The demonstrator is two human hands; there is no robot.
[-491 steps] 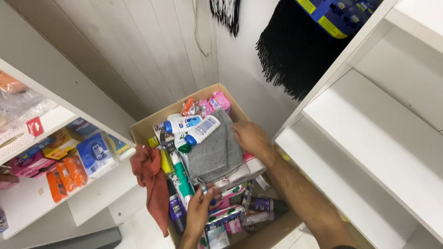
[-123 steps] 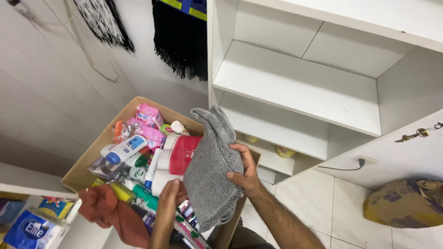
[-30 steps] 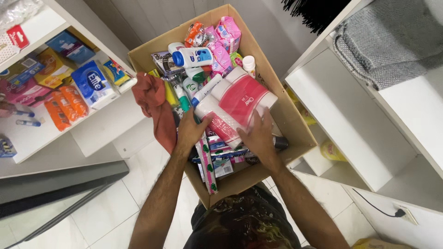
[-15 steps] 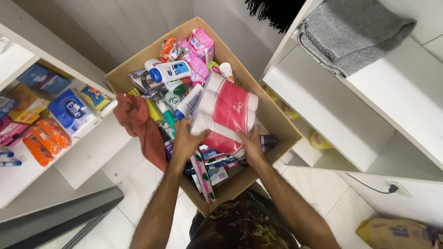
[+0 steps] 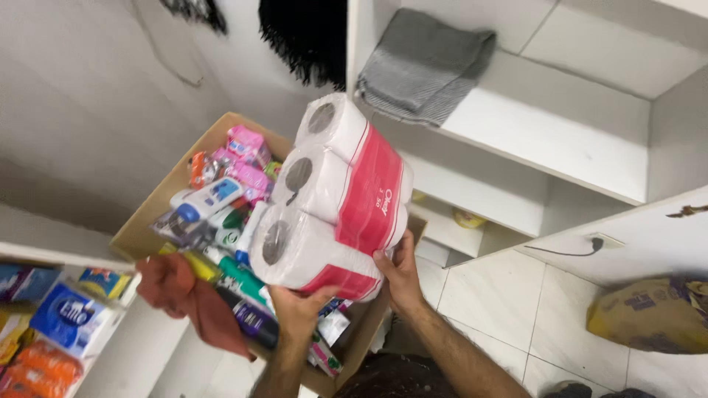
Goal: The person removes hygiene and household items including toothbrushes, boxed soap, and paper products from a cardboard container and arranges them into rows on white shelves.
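A pack of white toilet paper rolls point(image 5: 335, 199) in red and clear wrap is raised above a cardboard box point(image 5: 158, 210). My left hand point(image 5: 299, 309) grips the pack from underneath at its near end. My right hand point(image 5: 398, 269) holds its lower right side. The box is full of toiletries: pink packets point(image 5: 247, 158), bottles and tubes point(image 5: 214, 214). A folded grey towel point(image 5: 424, 63) lies on the white shelf point(image 5: 546, 125) up on the right.
A rust-red cloth point(image 5: 188, 298) hangs over the box's near left edge. Shelves at lower left hold blue and orange packets point(image 5: 63, 324). A black fringed cloth point(image 5: 306, 33) hangs on the wall. A tan sack point(image 5: 653, 313) lies on the tiled floor at right.
Earlier the grey towel went from the box onto the right shelf. Both hands then took the toilet paper pack and have lifted it out of the box toward the shelves.
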